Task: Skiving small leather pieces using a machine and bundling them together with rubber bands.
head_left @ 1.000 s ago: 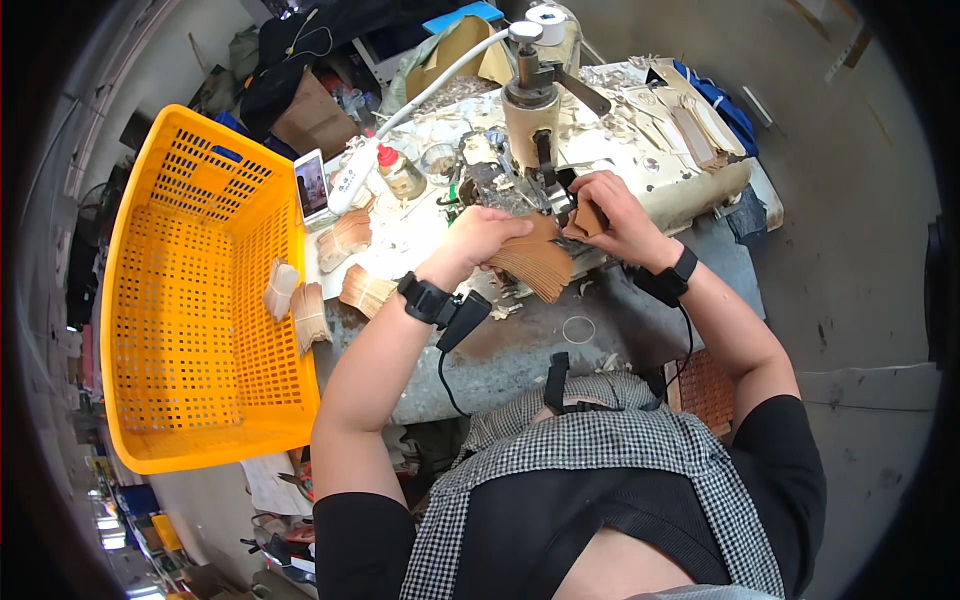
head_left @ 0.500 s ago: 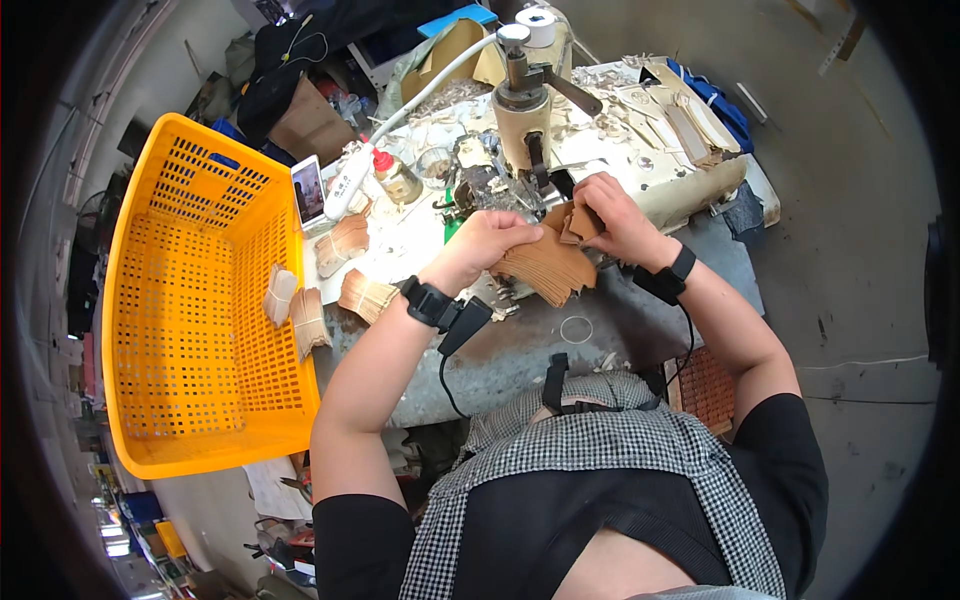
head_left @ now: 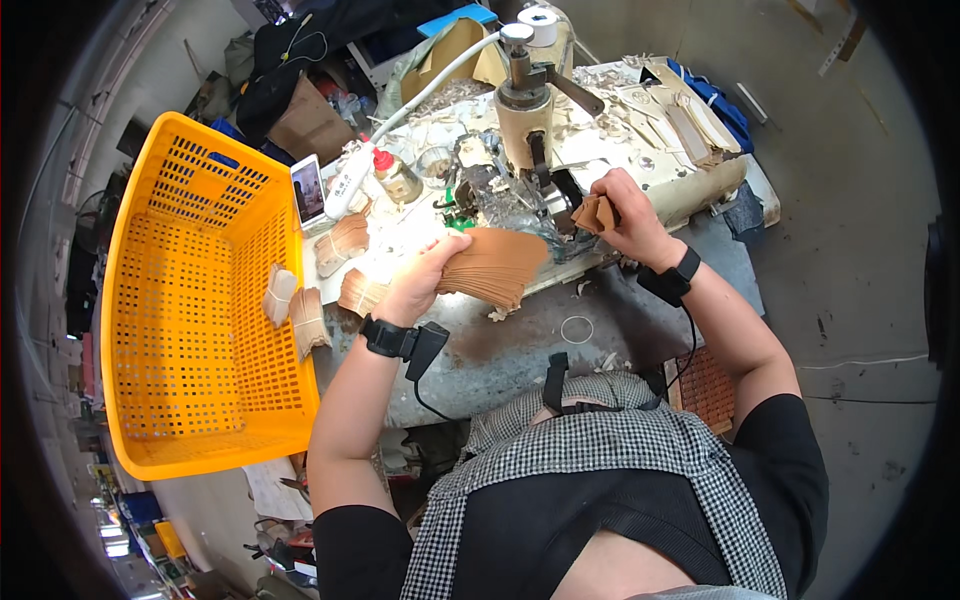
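My left hand point(head_left: 420, 278) is closed on one end of a fanned stack of brown leather pieces point(head_left: 495, 265), held over the front of the worktable. Away to the right, my right hand point(head_left: 633, 218) pinches a few smaller folded brown leather pieces point(head_left: 596, 214) just beside the machine's metal working end. The machine point(head_left: 523, 125), cream with a metal post and lever, stands behind and between my hands. Tied bundles of leather pieces point(head_left: 343, 246) lie on the table left of my left hand, one of them partly behind it.
A yellow plastic basket point(head_left: 215, 440) stands at the left, with two tied bundles point(head_left: 308, 318) at its right rim. A phone point(head_left: 308, 190), a red-capped bottle point(head_left: 396, 176) and scattered scraps point(head_left: 640, 112) are on the table. A thin ring point(head_left: 577, 330) lies near the front edge.
My hands have moved apart. The left has carried the larger leather stack leftward, away from the machine; the right keeps the small pieces, slightly farther right.
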{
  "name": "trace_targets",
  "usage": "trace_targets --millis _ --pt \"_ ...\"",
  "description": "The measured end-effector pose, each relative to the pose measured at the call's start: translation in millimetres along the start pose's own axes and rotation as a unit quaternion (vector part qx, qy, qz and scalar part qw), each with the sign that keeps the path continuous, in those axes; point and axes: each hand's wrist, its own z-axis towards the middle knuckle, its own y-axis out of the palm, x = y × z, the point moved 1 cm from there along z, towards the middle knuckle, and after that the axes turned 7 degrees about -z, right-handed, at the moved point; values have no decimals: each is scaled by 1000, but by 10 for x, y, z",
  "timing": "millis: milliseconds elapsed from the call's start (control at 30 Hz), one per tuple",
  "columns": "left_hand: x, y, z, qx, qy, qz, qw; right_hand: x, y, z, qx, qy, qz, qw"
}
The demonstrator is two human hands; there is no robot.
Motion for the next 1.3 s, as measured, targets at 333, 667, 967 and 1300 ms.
trace_targets --millis 333,667,967,1300 --pt "-92 155 54 80 19 38 996 -50 52 53 2 -27 -21 999" --pt "-110 285 74 -71 15 21 997 -33 61 17 -49 -56 -79 994" --pt "-86 139 87 -93 6 39 995 -18 25 -20 -5 1 -20 1000" --pt "-122 333 279 -31 14 81 996 -138 48 75 -44 -71 -73 994"
